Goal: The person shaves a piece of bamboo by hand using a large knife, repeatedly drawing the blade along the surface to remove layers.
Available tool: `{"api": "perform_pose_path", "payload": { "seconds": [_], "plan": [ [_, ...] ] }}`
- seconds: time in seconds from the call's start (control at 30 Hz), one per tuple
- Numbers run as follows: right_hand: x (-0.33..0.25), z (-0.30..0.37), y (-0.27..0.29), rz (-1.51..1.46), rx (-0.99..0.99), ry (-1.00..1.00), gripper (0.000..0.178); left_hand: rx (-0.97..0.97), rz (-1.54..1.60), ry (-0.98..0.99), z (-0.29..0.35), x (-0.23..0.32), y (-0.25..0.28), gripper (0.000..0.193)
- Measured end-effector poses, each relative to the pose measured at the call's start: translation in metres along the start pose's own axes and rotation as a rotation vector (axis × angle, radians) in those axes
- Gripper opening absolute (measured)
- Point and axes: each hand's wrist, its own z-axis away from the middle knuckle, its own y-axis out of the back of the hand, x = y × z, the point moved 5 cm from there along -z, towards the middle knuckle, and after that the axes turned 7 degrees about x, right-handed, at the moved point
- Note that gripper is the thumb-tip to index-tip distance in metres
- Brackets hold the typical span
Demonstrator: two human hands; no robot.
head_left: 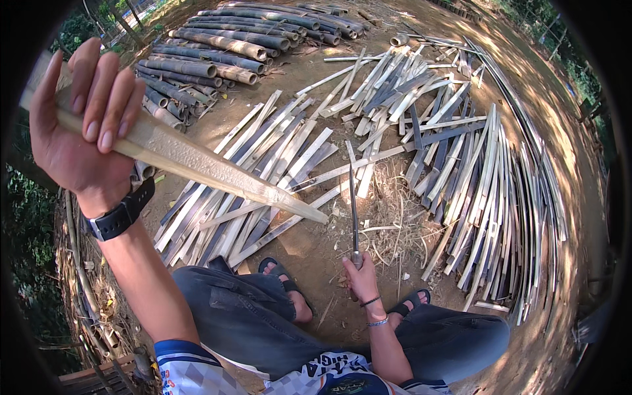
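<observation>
My left hand (pixel 99 125) is raised at the upper left, its fingers wrapped over a long split bamboo strip (pixel 217 168). The strip's pale inner face shows, and its far end slants down to the right, toward the middle of the view. Lower down, between my knees, my right hand (pixel 363 276) is closed round the handle of a long, narrow-bladed knife (pixel 354 217). The dark blade points up and away from me, apart from the strip. Thin curled bamboo shavings (pixel 398 230) lie on the ground just right of the blade.
Split bamboo strips (pixel 263 155) lie heaped ahead to the left. A larger fanned pile of strips (pixel 487 204) spreads along the right. Whole bamboo poles (pixel 217 49) are stacked at the far left. My sandalled feet (pixel 289 286) rest on bare soil near the piles.
</observation>
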Motion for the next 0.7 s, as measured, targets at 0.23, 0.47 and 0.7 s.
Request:
{"api": "perform_pose_path", "payload": {
  "seconds": [0.23, 0.47, 0.7],
  "plan": [
    [-0.004, 0.019, 0.029, -0.073, 0.046, -0.206, 0.027, 0.459, -0.090, -0.140, 0.104, 0.055, 0.129, 0.035],
    [-0.003, 0.015, 0.032, -0.240, 0.040, -0.308, 0.028, 0.662, -0.120, -0.221, 0.169, 0.077, 0.153, 0.041],
    [-0.028, 0.029, 0.049, -0.305, -0.004, -0.225, 0.023, 0.521, -0.115, -0.239, 0.146, 0.090, 0.089, 0.036]
  ]
}}
